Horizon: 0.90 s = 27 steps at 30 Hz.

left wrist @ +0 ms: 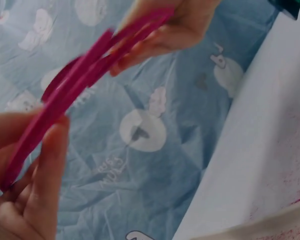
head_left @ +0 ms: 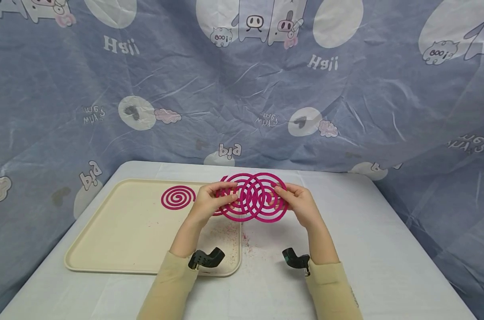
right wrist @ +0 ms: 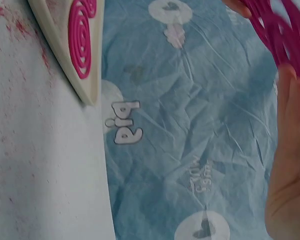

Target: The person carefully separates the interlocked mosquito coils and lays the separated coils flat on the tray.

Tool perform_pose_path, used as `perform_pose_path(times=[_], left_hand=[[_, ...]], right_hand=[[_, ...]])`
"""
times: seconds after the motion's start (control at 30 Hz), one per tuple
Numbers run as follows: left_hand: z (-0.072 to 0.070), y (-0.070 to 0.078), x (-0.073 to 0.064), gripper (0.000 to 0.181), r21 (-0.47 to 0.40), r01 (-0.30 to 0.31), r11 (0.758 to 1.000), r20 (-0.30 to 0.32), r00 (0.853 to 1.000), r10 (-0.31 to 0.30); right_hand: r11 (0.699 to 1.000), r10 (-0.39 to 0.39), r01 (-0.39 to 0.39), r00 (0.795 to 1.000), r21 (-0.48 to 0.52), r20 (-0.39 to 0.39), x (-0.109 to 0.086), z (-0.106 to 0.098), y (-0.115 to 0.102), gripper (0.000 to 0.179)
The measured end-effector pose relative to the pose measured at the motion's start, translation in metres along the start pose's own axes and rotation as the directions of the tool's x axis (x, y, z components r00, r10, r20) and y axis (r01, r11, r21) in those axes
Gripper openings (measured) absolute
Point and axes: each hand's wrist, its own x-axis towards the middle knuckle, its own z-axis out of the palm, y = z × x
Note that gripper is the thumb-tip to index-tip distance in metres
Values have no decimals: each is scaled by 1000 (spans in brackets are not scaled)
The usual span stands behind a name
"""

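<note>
Two magenta mosquito coils overlap in the air, above the tray's right edge in the head view. My left hand (head_left: 205,205) pinches the left mosquito coil (head_left: 237,219) between thumb and fingers. On the other side, my right hand (head_left: 304,207) grips the right mosquito coil (head_left: 271,221) by its outer rings. Seen edge-on in the left wrist view, the held coils (left wrist: 65,95) lie close together and splay slightly apart toward the right hand (left wrist: 187,27). Whether they are joined I cannot tell. In the right wrist view the right hand (right wrist: 290,170) is partly cut off.
A cream tray (head_left: 118,231) lies on the white-covered table (head_left: 366,249). On it is another magenta coil (head_left: 178,198); one more shows partly behind my left hand. Reddish crumbs (head_left: 245,240) are scattered around the tray's right edge. A patterned blue cloth (head_left: 234,89) hangs behind.
</note>
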Motion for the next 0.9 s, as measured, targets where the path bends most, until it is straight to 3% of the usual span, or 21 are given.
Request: perform_pose_path(times=[0.13,0.23,0.47,0.67,0.77,0.9], left_hand=[[-7,0,0,34,65,25,998,140,990,-34],[-7,0,0,35,96,27,995,148,988,-41],[-2,1,0,38,18,58,998,59,997,-59],[2,-1,1,37,3,55,999,-61,997,-54],[6,-2,2,36,-18,10,1000,-149,989,-12],[15,-4,3,36,-26,-72,997,-273,960,62]], right_hand=[[998,26,-19,991,-62,130,-1,-7,1,38],[998,15,-8,994,-58,112,0,-6,2,39],[1000,-19,20,999,9,-35,1,4,4,39],[996,-23,38,985,86,-171,3,15,4,40],[985,-28,72,963,155,-269,4,23,4,38],[966,-47,134,932,220,-359,6,31,5,32]])
